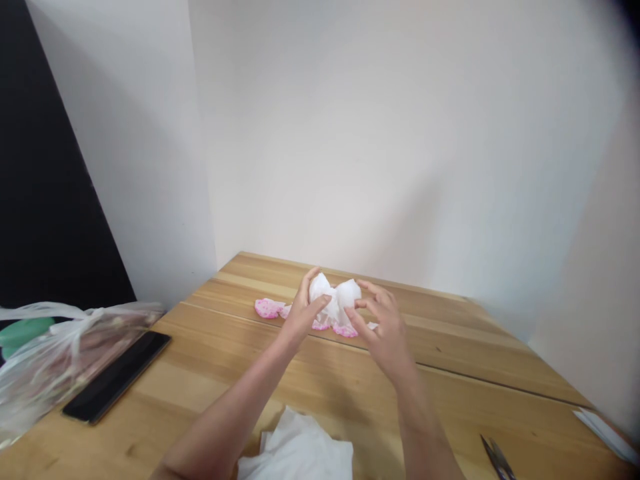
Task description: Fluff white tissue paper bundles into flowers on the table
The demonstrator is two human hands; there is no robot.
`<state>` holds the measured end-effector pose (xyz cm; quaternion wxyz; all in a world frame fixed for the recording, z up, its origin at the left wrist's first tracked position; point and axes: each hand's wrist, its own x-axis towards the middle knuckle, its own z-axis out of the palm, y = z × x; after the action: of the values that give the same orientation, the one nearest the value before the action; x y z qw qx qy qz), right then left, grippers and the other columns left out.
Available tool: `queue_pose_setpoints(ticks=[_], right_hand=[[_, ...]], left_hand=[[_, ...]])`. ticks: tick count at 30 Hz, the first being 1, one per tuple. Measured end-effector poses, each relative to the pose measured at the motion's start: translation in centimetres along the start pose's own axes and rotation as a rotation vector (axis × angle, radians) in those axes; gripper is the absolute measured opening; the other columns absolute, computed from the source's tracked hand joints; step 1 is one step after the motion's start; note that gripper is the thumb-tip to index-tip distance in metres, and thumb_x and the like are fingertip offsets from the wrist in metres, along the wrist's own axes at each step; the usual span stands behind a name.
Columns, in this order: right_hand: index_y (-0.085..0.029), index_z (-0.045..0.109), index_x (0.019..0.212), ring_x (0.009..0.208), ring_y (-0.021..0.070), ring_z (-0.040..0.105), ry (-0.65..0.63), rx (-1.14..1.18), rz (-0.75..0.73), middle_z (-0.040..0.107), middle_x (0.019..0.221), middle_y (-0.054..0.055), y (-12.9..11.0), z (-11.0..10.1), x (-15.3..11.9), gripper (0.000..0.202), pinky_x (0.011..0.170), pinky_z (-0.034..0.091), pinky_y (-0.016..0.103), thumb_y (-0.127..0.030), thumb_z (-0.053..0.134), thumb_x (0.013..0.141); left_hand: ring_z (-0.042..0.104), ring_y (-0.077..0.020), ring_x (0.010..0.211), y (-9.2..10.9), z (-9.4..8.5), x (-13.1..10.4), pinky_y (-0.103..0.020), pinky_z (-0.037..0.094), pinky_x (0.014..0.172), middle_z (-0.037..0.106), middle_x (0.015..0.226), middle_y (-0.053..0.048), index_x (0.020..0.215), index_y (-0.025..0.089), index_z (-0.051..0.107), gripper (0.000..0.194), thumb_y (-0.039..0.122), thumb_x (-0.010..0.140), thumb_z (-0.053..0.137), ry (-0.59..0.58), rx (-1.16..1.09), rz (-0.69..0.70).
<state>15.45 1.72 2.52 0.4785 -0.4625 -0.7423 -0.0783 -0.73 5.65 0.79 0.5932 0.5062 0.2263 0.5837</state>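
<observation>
Head view: left hand (303,308) and right hand (383,325) pinch white tissue (336,301), beyond the phone (117,376). Judged light, soft, tearable; best gripped at pink edges.

Both arms were bare and reached forward from the bottom edge, up and away from the body. The two arms came closer together toward the hands. The left hand (305,307) was raised a little, with the palm turned toward the other hand. Its fingers were bent and its thumb stuck out to the right. The right hand (383,323) sat just beside it, back of the hand facing up. Its fingers were spread and curled, and the tips pointed to the left. The fingertips of the two hands were very near each other. Both wrists were almost straight.
</observation>
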Motion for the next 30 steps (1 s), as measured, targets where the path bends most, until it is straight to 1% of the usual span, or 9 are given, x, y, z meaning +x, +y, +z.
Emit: queue_pose_setpoints(ticks=[2, 6, 9, 12, 17, 21, 24, 27, 30], right_hand=[[-0.022, 0.063, 0.075, 0.112, 0.0242, 0.05, 0.012, 0.008, 0.027, 0.059, 0.118, 0.008, 0.4, 0.3, 0.0, 0.017, 0.094, 0.038, 0.044, -0.033, 0.055, 0.086], [-0.022, 0.062, 0.07, 0.105, 0.023, 0.055, 0.052, 0.09, 0.147, 0.062, 0.109, 0.008, 1.0, 0.3, 0.1, 0.024, 0.092, 0.04, 0.043, -0.036, 0.052, 0.087], [-0.022, 0.062, 0.069, 0.103, 0.0229, 0.056, 0.061, 0.129, 0.195, 0.063, 0.106, 0.008, 1.1, 0.1, 0.2, 0.027, 0.091, 0.041, 0.042, -0.038, 0.051, 0.087], [-0.022, 0.062, 0.069, 0.101, 0.0227, 0.057, 0.068, 0.142, 0.215, 0.063, 0.105, 0.007, 1.4, 0.2, 0.2, 0.027, 0.09, 0.041, 0.041, -0.039, 0.052, 0.087], [-0.021, 0.063, 0.074, 0.103, 0.0239, 0.057, 0.1, 0.106, 0.25, 0.064, 0.107, 0.008, 1.9, 0.1, 0.2, 0.024, 0.092, 0.041, 0.043, -0.039, 0.052, 0.086], [-0.023, 0.064, 0.087, 0.108, 0.0237, 0.055, 0.152, 0.07, 0.178, 0.062, 0.112, 0.008, 1.2, -0.9, 0.1, 0.018, 0.095, 0.04, 0.045, -0.035, 0.051, 0.087], [-0.024, 0.064, 0.094, 0.111, 0.0232, 0.054, 0.131, 0.047, 0.091, 0.061, 0.115, 0.008, 0.1, -1.5, 0.1, 0.016, 0.097, 0.04, 0.045, -0.033, 0.052, 0.088], [-0.025, 0.064, 0.095, 0.113, 0.0238, 0.052, 0.11, 0.033, 0.012, 0.06, 0.117, 0.007, -0.7, -1.5, 0.0, 0.014, 0.097, 0.04, 0.046, -0.032, 0.054, 0.087], [-0.025, 0.064, 0.093, 0.115, 0.0248, 0.051, 0.099, 0.016, -0.044, 0.059, 0.119, 0.007, -1.0, -0.9, 0.0, 0.013, 0.097, 0.04, 0.047, -0.031, 0.056, 0.085]], left_hand=[[0.059, -0.0182, 0.099, 0.0, 0.0, 0.0, -0.028, 0.046, 0.084, 0.06, 0.115, -0.007, 0.142, 0.028, 0.028, 0.071, 0.032, 0.079, 0.061, 0.001, 0.006, -0.019], [0.06, -0.0163, 0.086, 0.4, 0.0, -0.2, -0.024, 0.048, 0.069, 0.061, 0.109, -0.004, 0.14, 0.031, 0.03, 0.065, 0.045, 0.082, 0.056, -0.022, -0.064, -0.107], [0.06, -0.0161, 0.087, 0.7, 0.0, -0.1, -0.022, 0.047, 0.064, 0.06, 0.111, -0.003, 0.136, 0.031, 0.036, 0.06, 0.047, 0.082, 0.056, -0.017, -0.11, -0.146], [0.06, -0.017, 0.092, 0.7, 0.1, 0.1, -0.023, 0.048, 0.066, 0.06, 0.115, -0.004, 0.131, 0.028, 0.042, 0.055, 0.046, 0.081, 0.057, 0.007, -0.165, -0.146], [0.063, -0.021, 0.097, 0.4, 0.1, 0.6, -0.03, 0.051, 0.077, 0.062, 0.114, -0.009, 0.135, 0.025, 0.037, 0.061, 0.053, 0.083, 0.052, -0.012, -0.268, -0.162], [0.058, -0.0191, 0.108, -0.1, -0.1, 0.8, -0.029, 0.049, 0.087, 0.055, 0.127, -0.007, 0.133, 0.026, 0.041, 0.057, 0.053, 0.084, 0.051, 0.025, -0.283, -0.116], [0.056, -0.0186, 0.111, -0.5, -0.2, 0.8, -0.03, 0.048, 0.09, 0.053, 0.129, -0.006, 0.132, 0.027, 0.041, 0.054, 0.052, 0.085, 0.05, 0.026, -0.295, -0.099], [0.054, -0.0186, 0.114, -0.4, -0.1, 0.8, -0.029, 0.047, 0.092, 0.053, 0.13, -0.007, 0.134, 0.026, 0.04, 0.054, 0.05, 0.086, 0.049, 0.013, -0.312, -0.074], [0.054, -0.0188, 0.115, -0.2, 0.2, 0.6, -0.031, 0.046, 0.094, 0.052, 0.13, -0.007, 0.137, 0.027, 0.035, 0.058, 0.051, 0.087, 0.048, -0.008, -0.315, -0.08]])
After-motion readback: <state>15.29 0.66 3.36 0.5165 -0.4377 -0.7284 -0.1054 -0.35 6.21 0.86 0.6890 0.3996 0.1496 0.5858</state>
